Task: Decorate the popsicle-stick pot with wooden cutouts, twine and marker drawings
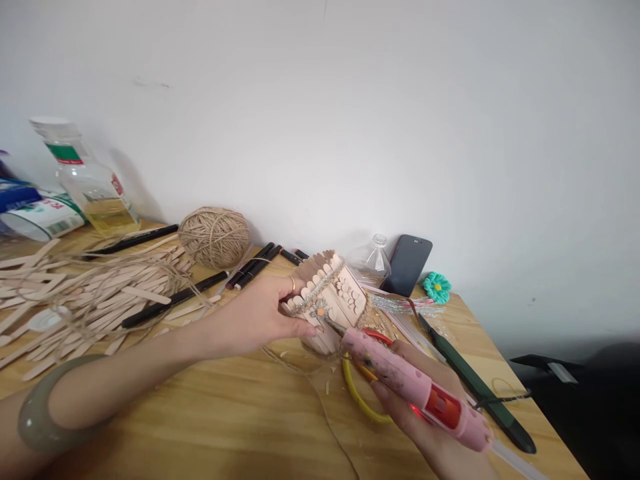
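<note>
My left hand (265, 313) grips a small craft-stick box (340, 293) by its left side, tilting it above the table. The box is pale wood with rounded stick ends, twine trim, scale-like wooden pieces and a small flower with an orange centre. My right hand (415, 400) is wrapped round a pink hot glue gun (395, 367), with a clear glue stick (515, 460) poking out of its back. The nozzle points at the box's face near the flower; whether it touches cannot be made out. Yellow-handled scissors (360, 393) lie under the gun.
Loose craft sticks (95, 307) and twine cover the left side, with a twine ball (214, 235), black markers (255, 267) and a glass bottle (95, 180) behind. A phone (407, 265) leans on the wall. A green-handled tool (475, 380) lies near the right edge.
</note>
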Tool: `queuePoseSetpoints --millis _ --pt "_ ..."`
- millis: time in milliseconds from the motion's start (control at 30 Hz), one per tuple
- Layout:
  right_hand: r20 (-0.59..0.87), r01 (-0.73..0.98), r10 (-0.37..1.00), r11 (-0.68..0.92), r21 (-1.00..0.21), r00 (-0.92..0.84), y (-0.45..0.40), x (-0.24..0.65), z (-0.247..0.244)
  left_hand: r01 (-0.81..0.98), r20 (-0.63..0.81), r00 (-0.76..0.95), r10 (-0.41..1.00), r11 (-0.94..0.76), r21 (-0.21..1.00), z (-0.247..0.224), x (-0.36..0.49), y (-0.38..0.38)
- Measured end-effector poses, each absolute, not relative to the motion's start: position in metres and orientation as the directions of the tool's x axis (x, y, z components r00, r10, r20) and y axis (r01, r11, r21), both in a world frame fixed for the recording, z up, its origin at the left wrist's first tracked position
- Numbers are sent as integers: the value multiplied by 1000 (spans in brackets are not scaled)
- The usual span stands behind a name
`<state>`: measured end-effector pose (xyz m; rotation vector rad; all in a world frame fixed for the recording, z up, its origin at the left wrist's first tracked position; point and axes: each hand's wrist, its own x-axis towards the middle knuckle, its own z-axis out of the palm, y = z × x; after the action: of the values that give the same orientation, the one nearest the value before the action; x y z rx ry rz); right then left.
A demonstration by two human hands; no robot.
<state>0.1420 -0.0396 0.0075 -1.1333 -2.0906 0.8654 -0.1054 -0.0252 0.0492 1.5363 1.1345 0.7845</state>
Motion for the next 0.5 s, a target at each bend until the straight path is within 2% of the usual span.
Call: queuePoseSetpoints --millis 200,500 --pt "184 461 874 403 -790 -449 -40 136 18 272 -88 333 939 -6 962 52 -105 -26" --pt "113 535 914 324 -780 -389 -43 143 25 264 -77 333 940 -15 965 49 -106 -25"
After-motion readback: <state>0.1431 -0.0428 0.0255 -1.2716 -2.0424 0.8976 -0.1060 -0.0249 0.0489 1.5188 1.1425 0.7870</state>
